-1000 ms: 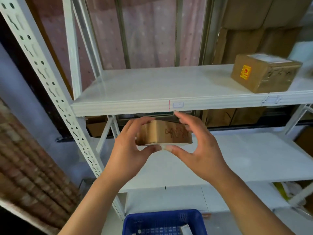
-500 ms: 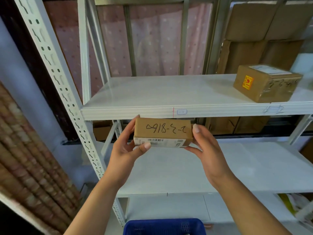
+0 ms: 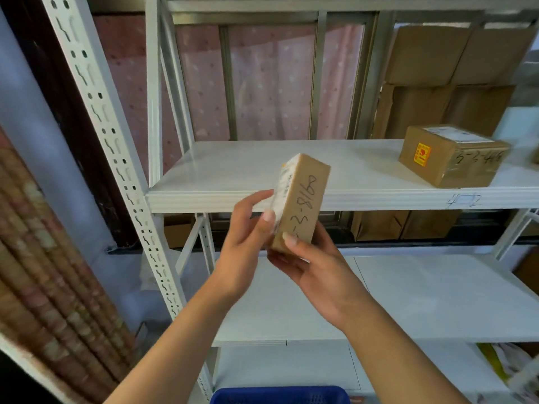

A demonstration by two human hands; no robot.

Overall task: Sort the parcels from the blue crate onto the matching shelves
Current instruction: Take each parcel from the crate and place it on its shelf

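A small brown cardboard parcel (image 3: 302,196) with handwritten numbers on its face stands on end in both my hands, in front of the upper shelf's front edge. My left hand (image 3: 248,240) grips its left side with the thumb on the labelled edge. My right hand (image 3: 315,272) cups its lower end from beneath. The white upper shelf (image 3: 262,167) lies just behind the parcel. The blue crate (image 3: 280,395) shows only its rim at the bottom edge.
A larger brown box (image 3: 452,156) with a yellow sticker sits at the right of the upper shelf. A white lower shelf (image 3: 423,295) spreads beneath my hands. Perforated white uprights (image 3: 110,141) stand at left. Stacked cardboard cartons (image 3: 452,68) fill the back right.
The parcel has turned from lying flat to standing on end and risen towards the upper shelf. My right hand has slid under its lower end. The view has tilted up.
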